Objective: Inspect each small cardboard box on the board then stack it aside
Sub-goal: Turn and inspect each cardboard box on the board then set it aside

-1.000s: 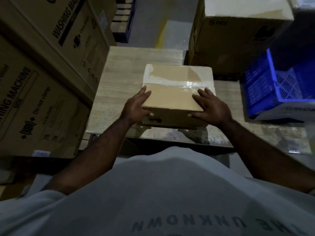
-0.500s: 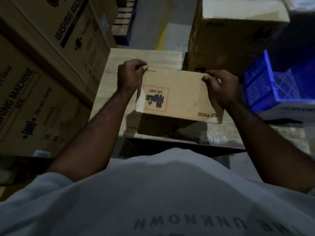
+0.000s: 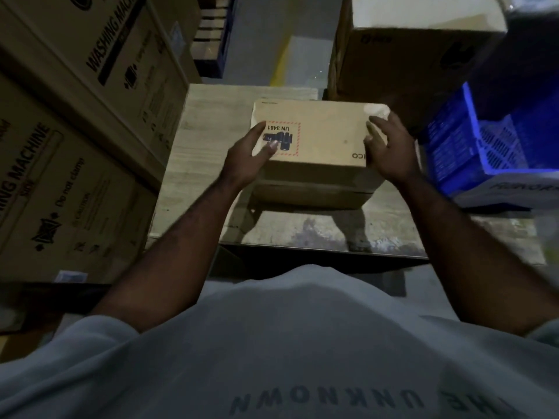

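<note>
Fingers (image 3: 266, 149) of left hand (image 3: 245, 160): curled round the left end of the small cardboard box (image 3: 326, 137), thumb laid over the red-bordered UN 3481 label (image 3: 282, 137).
Fingers (image 3: 375, 124) of right hand (image 3: 391, 157): clasped on the right end of the same box, partly covering the printed brand name.
Box: between both hands, label face up, long axis left to right across the body, one hand at each short end, neither nearer. Over the middle of the table (image 3: 208, 146); resting or just raised, impossible to tell.
Likely step: inspection in hand, stacking not yet done. No stack of small boxes in view, so the set-down spot open to guess.
Blue plastic crate (image 3: 484, 140): near the right hand, at the table's right edge; contents too dim to make out.
Large carton (image 3: 408, 55): behind the box, closed.
Washing-machine cartons (image 3: 90, 95): stacked along the left.
</note>
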Demonstrator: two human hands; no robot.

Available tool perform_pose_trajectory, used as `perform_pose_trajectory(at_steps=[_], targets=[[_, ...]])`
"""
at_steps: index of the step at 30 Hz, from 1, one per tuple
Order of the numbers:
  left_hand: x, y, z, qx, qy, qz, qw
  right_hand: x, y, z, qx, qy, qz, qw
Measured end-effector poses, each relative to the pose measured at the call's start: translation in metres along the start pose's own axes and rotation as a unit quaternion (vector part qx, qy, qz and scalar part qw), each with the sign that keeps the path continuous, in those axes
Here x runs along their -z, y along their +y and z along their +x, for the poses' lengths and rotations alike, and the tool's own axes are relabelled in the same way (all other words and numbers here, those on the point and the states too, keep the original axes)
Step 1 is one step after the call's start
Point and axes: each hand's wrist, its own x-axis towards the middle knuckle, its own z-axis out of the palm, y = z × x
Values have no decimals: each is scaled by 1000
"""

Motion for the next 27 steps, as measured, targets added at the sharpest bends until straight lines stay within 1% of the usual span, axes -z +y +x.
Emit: perform_pose_trajectory(at_steps=[2, 4, 7, 10, 13, 17, 22, 24, 27], targets=[[-1, -3, -8, 7, -18, -30, 999, -6, 3, -7, -26, -3, 15, 1000], [-1, -8, -11, 12, -26, -44, 999, -11, 9, -15, -61, -14, 62, 996], [0, -14, -9, 14, -41, -39, 998, -18, 20, -28, -62, 1, 98, 993], [0, -16, -7, 14, -51, -33, 998, -18, 18, -30, -79, 6, 157, 985], [0, -19, -2, 12, -58, -39, 998, -18, 17, -29, -68, 21, 134, 988], [1, -23, -2, 5, -62, -37, 997, -23, 15, -31, -73, 40, 136, 987], [-1, -29, -5, 9, -65, -70, 995, -25, 16, -31, -71, 50, 149, 985], [-2, -31, -5, 8, -66, -73, 995, -25, 18, -32, -73, 46, 153, 984], [1, -31, -4, 13, -82, -54, 995, -20, 22, -28, -74, 18, 153, 985]])
